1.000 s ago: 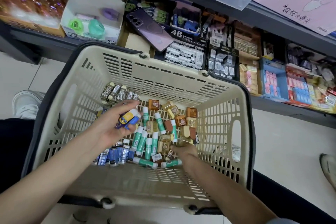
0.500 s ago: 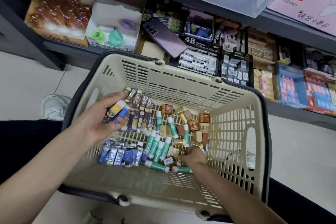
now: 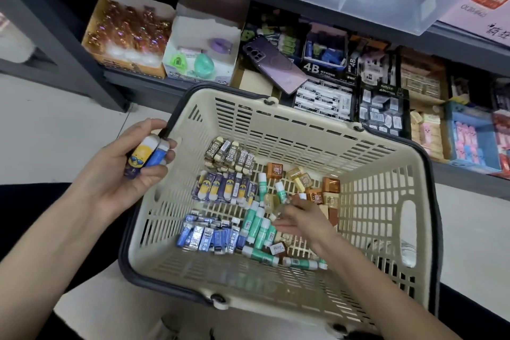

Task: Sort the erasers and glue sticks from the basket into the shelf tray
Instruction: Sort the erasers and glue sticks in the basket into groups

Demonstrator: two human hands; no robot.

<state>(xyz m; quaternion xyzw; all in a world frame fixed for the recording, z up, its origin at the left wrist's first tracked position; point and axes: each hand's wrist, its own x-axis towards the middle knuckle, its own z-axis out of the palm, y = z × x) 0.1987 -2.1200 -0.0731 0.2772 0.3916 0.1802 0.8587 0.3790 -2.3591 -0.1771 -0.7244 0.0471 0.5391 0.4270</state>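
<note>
**Basket** [image 3: 276, 132]: cream slatted plastic with a dark rim, standing on the floor in front of the shelf. It is the reference point for all entries.

- Inside, far left: erasers marked "2B" [image 3: 231, 154], sleeved, in a row.
- Inside, centre left: yellow-and-blue erasers [image 3: 223, 190], grouped by kind, probably so they can be lifted out by the handful.
- Inside, near left: blue-wrapped erasers [image 3: 209, 237]. Print too small to read.
- Inside, centre: green glue sticks [image 3: 259, 226], lying loose.
- Inside, right: amber cube erasers [image 3: 328, 188], jumbled.
- Outside the left rim: left hand [image 3: 129, 171], gripping two yellow-and-blue erasers [image 3: 149, 157], apparently gathered for the shelf.
- Inside, over the glue sticks: right hand [image 3: 300, 221], blurred. I cannot tell whether it grips anything.
- Beyond the far rim, on the shelf: black carton marked "4B" [image 3: 323, 66] and a purple phone [image 3: 273, 63].
</note>
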